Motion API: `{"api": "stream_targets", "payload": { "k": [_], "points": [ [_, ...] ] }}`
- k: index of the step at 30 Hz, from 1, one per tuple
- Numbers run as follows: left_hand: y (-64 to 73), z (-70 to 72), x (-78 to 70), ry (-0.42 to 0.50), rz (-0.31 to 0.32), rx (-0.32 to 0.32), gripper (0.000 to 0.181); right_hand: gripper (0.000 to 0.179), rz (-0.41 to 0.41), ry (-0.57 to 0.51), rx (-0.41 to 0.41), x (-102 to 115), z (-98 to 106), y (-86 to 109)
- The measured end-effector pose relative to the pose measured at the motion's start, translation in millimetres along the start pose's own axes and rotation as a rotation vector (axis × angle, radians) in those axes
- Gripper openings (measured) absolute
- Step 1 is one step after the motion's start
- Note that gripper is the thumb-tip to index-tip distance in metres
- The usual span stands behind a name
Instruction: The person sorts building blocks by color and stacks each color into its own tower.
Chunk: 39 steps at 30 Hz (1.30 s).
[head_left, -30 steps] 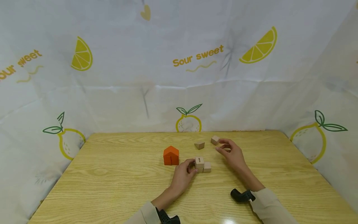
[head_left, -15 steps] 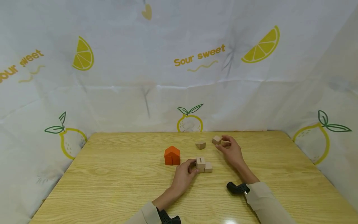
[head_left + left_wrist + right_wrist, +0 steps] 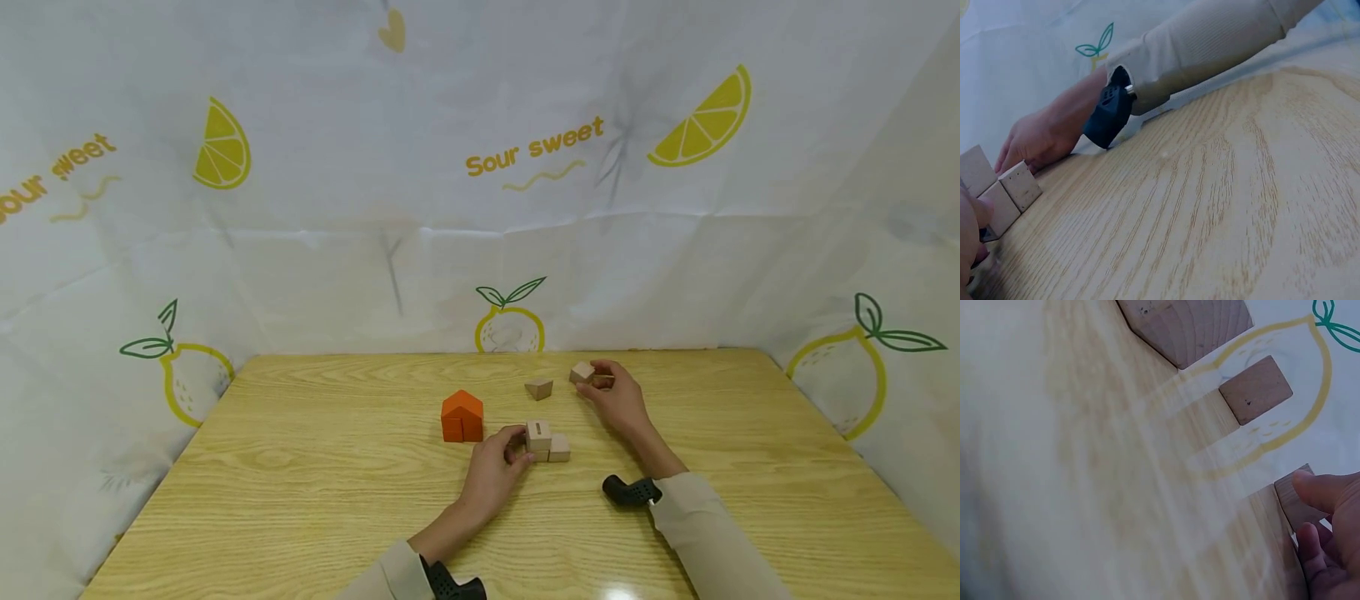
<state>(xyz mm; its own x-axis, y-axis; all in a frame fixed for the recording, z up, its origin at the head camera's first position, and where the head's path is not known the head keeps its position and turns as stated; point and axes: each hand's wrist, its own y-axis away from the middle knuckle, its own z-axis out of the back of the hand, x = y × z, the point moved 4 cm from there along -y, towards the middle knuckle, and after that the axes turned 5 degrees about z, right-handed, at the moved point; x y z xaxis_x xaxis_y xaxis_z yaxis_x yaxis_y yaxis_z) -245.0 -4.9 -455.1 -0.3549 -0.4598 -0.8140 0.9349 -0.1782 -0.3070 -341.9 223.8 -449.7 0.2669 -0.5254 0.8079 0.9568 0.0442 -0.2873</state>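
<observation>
My left hand (image 3: 491,471) grips the left side of a small stack of pale wooden blocks, thumb in front and fingers behind. The upper block (image 3: 537,434) has a dark slot-like mark on top, and a lower block (image 3: 558,448) sits beside the stack's base. Farther back, my right hand (image 3: 621,400) pinches another wooden block (image 3: 582,372) at its right side. Its thumb lies on that block (image 3: 1296,501) in the right wrist view, with the fingertips behind partly hidden. Left of it, a wedge-shaped wooden block (image 3: 539,388) lies alone.
An orange house shape (image 3: 462,415) made of several blocks stands left of the stack. The wood-grain table (image 3: 315,467) reaches back to a white curtain (image 3: 337,275) with lemon prints. Black devices (image 3: 630,492) are strapped at both wrists.
My right hand has shifted slightly left and back, its fingers closing in on the rear block, which has turned a little. The left hand keeps its place at the stack.
</observation>
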Motion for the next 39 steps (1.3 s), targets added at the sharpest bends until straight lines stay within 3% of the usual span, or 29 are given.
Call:
{"api": "stream_targets", "payload": {
  "k": [17, 29, 39],
  "points": [
    [-0.5, -0.8, 2.6, 0.0, 0.001, 0.0, 0.034, 0.042, 0.013, 0.04, -0.055, -3.6, 0.4, -2.8],
    [-0.9, -0.9, 3.1, 0.008, 0.012, 0.005, 0.034, 0.046, 0.004, 0.009, -0.065, -7.1, 1.5, 0.7],
    [-1.0, -0.9, 3.7, -0.01, 0.015, -0.002, 0.034, 0.047, 0.042, -0.004, -0.084, -1.4, 5.2, 6.6]
  ]
}}
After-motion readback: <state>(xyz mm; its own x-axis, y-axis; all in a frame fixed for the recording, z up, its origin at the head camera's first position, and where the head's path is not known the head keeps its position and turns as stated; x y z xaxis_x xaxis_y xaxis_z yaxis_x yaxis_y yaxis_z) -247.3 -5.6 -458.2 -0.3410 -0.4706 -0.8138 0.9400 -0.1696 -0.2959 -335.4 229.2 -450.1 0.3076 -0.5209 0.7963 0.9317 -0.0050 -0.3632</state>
